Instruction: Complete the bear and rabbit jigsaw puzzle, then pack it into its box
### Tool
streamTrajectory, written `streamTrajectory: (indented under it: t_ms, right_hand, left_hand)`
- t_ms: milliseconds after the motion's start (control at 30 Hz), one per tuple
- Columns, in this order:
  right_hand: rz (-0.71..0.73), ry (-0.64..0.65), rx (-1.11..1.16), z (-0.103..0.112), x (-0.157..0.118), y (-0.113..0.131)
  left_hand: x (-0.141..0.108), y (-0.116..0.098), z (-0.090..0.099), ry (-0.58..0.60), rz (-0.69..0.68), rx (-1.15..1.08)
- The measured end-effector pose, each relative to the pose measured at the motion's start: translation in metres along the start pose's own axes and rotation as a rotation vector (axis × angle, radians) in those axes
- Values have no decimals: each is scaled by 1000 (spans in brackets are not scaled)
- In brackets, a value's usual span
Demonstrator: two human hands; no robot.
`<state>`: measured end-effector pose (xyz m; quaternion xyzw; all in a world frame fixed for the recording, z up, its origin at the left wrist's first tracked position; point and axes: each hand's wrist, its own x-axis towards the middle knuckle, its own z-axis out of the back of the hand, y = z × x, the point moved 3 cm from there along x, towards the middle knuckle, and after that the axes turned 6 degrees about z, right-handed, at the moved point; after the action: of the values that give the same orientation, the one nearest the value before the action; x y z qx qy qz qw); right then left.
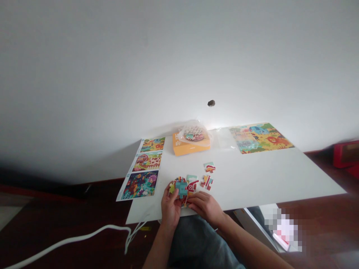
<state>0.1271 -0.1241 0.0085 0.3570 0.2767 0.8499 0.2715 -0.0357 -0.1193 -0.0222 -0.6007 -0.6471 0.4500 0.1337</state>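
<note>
My left hand [170,211] is closed round a small bunch of jigsaw puzzle pieces [181,188], with a teal one uppermost under the thumb and a yellow-green one poking out at the left. Bent and pressed together, the fingers of my right hand [206,205] meet the lower right edge of that bunch and pinch a piece there, which they mostly hide. Just beyond my hands lies a puzzle piece with a red barn [192,185]. To its right are a red-and-yellow piece [206,182] and, farther back, another loose piece [209,167].
A yellow box [190,149] carries a clear bag of puzzle pieces [194,133] near the wall. At the left lies a sheet with three pictures [148,161]; a lion-and-elephant picture [269,140] lies at the back right. A white cable [84,237] hangs below the white table [260,179].
</note>
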Motion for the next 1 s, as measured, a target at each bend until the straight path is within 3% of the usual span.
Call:
streamTrajectory:
  t_ms: [200, 333, 633, 833, 1000]
  right_hand:
    - [-350, -318, 171, 11, -6, -16]
    - [-544, -357, 288, 7, -6, -26]
    - [-544, -239, 335, 0, -1, -28]
    - [-596, -287, 383, 0, -3, -27]
    - [-612, -318, 494, 1, -3, -29]
  left_hand:
    - [-4, 3, -4, -22, -38, 49]
    - [-7, 6, -7, 42, -42, 134]
    - [-10, 6, -9, 114, -26, 211]
    - [-12, 4, -13, 81, -36, 236]
    - [-14, 4, -11, 24, -88, 384]
